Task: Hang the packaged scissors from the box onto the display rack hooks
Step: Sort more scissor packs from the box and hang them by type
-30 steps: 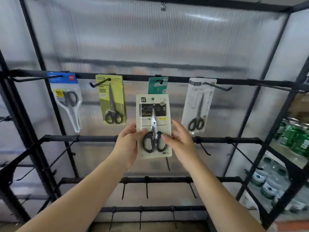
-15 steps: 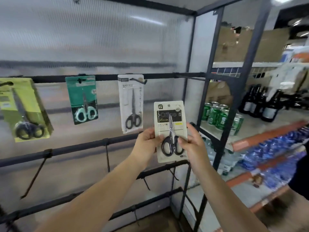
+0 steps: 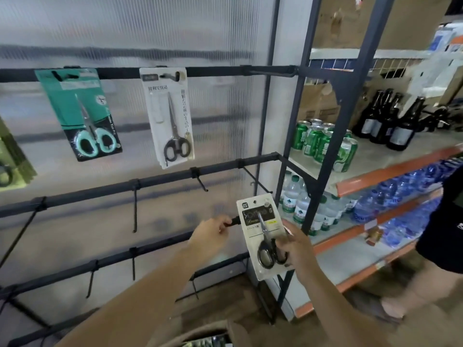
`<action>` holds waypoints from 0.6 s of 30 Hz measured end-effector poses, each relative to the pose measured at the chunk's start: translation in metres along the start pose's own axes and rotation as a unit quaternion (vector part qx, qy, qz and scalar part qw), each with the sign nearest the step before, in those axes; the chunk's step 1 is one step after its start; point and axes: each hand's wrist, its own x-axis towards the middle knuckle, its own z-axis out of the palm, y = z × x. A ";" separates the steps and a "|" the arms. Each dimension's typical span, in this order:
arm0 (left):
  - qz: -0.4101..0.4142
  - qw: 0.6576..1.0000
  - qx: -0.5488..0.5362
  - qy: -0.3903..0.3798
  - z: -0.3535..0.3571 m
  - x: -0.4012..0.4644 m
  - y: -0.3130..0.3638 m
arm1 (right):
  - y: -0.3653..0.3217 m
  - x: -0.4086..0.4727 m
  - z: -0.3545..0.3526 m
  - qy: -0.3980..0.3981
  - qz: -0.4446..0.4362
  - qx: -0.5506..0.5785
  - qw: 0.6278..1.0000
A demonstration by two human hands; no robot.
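Partly hidden hook (image 3: 234, 222) behind scissors pack (image 3: 265, 236)

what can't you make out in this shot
Head view, the only one:
- Hook the left hand pinches: its tip is behind the scissors pack.
- Pack label: blurred.
- Box: cut off by the bottom edge.
- Olive pack: cut off by the left edge.
- Right hand: fingers behind the pack.

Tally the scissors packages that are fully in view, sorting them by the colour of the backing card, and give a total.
Teal card, hanging on the rack: 1
White card, hanging on the rack: 1
Cream card, held in the right hand: 1
Total: 3
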 end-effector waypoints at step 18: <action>-0.063 0.985 0.162 0.009 -0.033 -0.035 -0.050 | -0.008 0.031 0.103 -0.128 -0.032 0.015 0.991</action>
